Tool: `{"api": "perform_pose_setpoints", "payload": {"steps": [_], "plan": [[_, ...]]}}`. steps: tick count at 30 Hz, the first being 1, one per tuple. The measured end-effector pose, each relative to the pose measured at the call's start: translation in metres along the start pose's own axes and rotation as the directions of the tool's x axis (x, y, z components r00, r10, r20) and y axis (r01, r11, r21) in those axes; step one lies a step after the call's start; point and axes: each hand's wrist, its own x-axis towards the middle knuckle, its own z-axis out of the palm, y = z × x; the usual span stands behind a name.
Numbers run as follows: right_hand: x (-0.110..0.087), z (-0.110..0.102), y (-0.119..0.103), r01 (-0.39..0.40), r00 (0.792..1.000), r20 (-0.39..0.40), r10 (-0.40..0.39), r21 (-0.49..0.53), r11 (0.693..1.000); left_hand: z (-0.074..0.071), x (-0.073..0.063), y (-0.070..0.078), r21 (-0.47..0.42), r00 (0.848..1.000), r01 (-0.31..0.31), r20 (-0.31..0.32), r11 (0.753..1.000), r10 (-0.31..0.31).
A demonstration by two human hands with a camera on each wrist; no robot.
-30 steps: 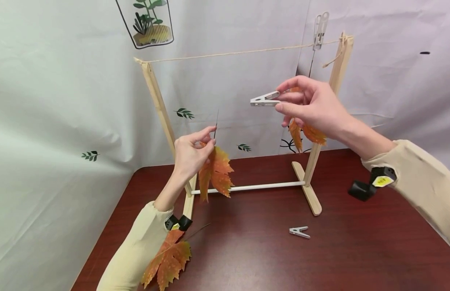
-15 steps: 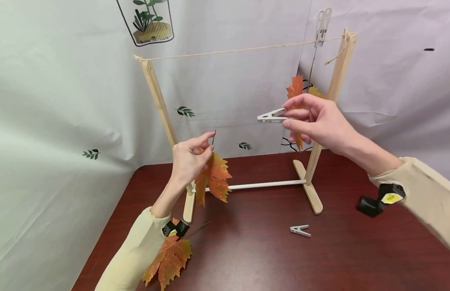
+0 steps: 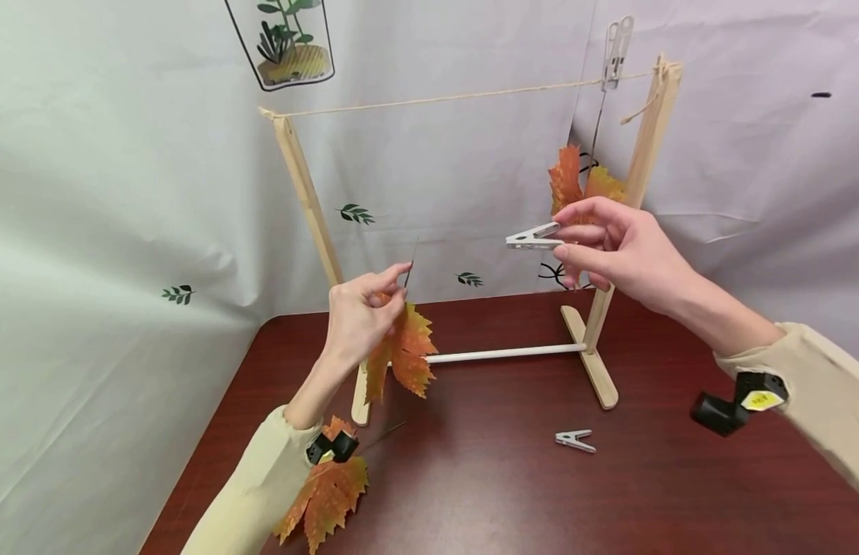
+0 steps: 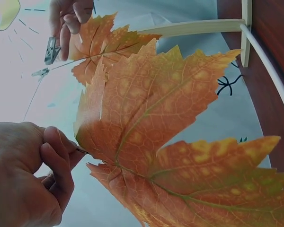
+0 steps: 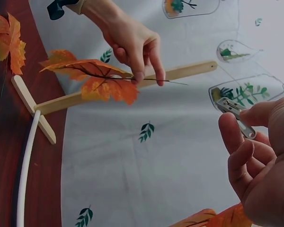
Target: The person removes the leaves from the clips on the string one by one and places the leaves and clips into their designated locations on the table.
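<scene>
My left hand [image 3: 360, 316] pinches the stem of an orange-yellow maple leaf [image 3: 410, 351], which hangs below the fingers. In the left wrist view this leaf [image 4: 146, 123] fills much of the picture, its thin stem between thumb and fingers. My right hand [image 3: 627, 247] holds a white clothespin [image 3: 533, 237] by its handle ends, its nose toward the left. In the right wrist view the clothespin [image 5: 234, 116] sits between thumb and fingers. Behind the right hand another leaf [image 3: 568, 177] hangs by its stem from a clothespin [image 3: 615, 54] on the string [image 3: 443, 98]; the hand partly covers it.
Two wooden posts [image 3: 306, 193] carry the string, joined low by a white rod [image 3: 506, 354]. On the dark red table [image 3: 471, 478] lie a spare clothespin [image 3: 575, 440] at right and a leaf [image 3: 328, 493] at left, partly under the left forearm. A printed cloth hangs behind.
My right hand has come down and slightly right with the clothespin, uncovering more of the hanging leaf. My left hand has lowered a little with its leaf.
</scene>
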Motion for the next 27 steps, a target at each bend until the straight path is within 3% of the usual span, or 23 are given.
{"api": "perform_pose_setpoints", "payload": {"steps": [9, 27], "plan": [[-0.01, -0.001, 0.005, 0.002, 1.0, -0.007, -0.002, 0.048, 0.999, -0.003, -0.008, -0.003, 0.052, 0.999, -0.047, -0.01, 0.998, 0.047], [-0.035, 0.002, 0.032, -0.002, 1.0, -0.003, 0.002, 0.075, 0.997, -0.011, -0.031, -0.015, 0.085, 1.0, 0.018, -0.02, 0.996, -0.016]]}}
